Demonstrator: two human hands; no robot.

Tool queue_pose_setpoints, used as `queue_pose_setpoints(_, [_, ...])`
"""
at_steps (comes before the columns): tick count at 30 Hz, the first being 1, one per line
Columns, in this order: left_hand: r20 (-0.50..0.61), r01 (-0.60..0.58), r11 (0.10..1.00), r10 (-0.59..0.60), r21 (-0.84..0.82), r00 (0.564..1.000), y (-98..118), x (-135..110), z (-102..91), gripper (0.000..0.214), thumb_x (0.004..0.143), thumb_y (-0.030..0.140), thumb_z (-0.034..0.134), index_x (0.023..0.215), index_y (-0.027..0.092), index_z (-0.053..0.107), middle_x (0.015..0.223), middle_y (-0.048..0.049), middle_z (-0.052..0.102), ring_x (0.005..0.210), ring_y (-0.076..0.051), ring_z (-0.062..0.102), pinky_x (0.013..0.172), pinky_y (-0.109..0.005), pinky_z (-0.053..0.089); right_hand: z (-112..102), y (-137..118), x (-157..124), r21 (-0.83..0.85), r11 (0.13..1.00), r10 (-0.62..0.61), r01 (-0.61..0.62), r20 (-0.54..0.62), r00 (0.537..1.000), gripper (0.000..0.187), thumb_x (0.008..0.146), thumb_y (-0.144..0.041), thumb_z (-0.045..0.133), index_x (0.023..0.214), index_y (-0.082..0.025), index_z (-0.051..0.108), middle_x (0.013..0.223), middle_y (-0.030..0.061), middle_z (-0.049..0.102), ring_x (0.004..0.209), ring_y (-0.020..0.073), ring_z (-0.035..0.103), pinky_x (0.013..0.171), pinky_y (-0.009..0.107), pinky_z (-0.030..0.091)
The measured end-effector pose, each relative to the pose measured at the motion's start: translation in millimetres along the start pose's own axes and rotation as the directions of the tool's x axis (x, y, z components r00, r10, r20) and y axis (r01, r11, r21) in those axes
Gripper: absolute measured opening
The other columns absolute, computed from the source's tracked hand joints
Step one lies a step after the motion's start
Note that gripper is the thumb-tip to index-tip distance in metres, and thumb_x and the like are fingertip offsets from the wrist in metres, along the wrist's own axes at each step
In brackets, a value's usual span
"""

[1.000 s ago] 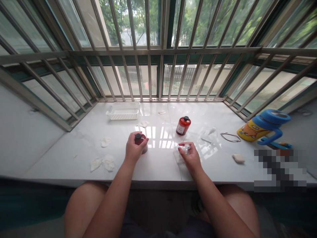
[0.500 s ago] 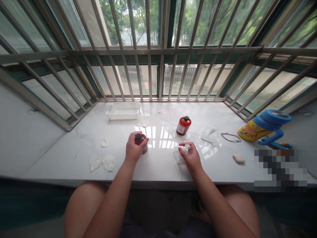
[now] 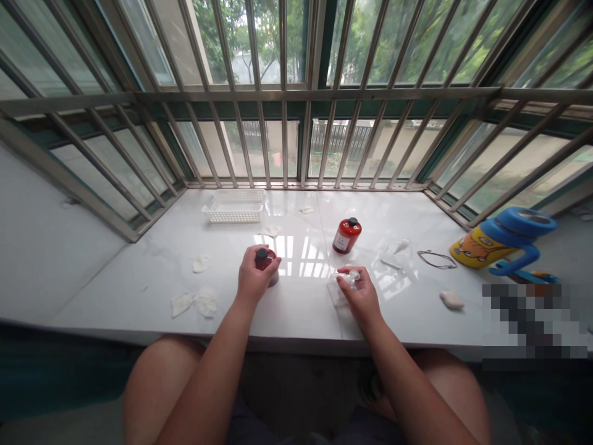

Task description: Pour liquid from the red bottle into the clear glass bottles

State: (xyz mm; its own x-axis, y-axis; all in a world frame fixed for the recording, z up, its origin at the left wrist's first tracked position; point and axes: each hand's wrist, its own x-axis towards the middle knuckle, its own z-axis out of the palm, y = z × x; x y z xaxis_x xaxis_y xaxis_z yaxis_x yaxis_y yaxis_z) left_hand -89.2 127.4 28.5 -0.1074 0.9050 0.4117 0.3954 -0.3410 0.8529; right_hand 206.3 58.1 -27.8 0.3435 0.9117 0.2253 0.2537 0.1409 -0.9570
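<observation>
My left hand (image 3: 254, 275) is wrapped round a red bottle (image 3: 269, 261) with a black cap, which stands upright on the white counter (image 3: 296, 315). My fingers cover much of its side. To the right, my right hand (image 3: 362, 293) is closed about the top of a clear pump bottle (image 3: 339, 293), its see-through head showing between thumb and fingers. Whether the clear bottle holds any liquid I cannot tell. A second red bottle (image 3: 347, 236), black-capped and with a white label, stands beyond my right hand and touches neither hand.
Crumpled tissues (image 3: 204, 303) lie at left, with a white plastic basket (image 3: 235, 207) behind. At right are a clear plastic wrapper (image 3: 397, 254), a thin cord (image 3: 436, 259), a beige lump (image 3: 451, 300) and a blue-yellow flask (image 3: 503, 238). Metal bars (image 3: 319, 94) border the counter's back.
The view has shifted slightly, so things sit a little farther right in it. Both hands keep their holds, and the bottles stay in place on the counter.
</observation>
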Motion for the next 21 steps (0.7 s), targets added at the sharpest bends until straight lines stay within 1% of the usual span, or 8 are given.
queue_pose_setpoints(11, [-0.006,0.012,1.000,-0.012,-0.013,1.000,2.1,-0.6,0.8,0.038,0.085,0.049,0.083,0.113,0.028,0.068,0.126,-0.0058,0.072,0.117,-0.027,0.070,0.107,-0.045,0.054,-1.0,0.9,-0.6,0.002,1.000,0.006,-0.006,0.006,1.000,0.042,0.088,-0.060,0.079,0.111,-0.027,0.066,0.120,0.0074,0.074,0.098,0.0262,0.069,0.084,0.038,0.054])
queue_pose_setpoints(21, [-0.012,0.008,1.000,-0.008,-0.012,1.000,1.1,-0.7,1.1,0.039,0.085,0.048,0.083,0.114,0.027,0.067,0.126,-0.0055,0.073,0.118,-0.026,0.070,0.108,-0.045,0.054,-0.7,1.7,-0.1,0.013,1.000,-0.005,0.005,0.001,1.000,0.041,0.088,-0.058,0.079,0.111,-0.027,0.066,0.118,0.0065,0.074,0.097,0.0253,0.069,0.085,0.038,0.053])
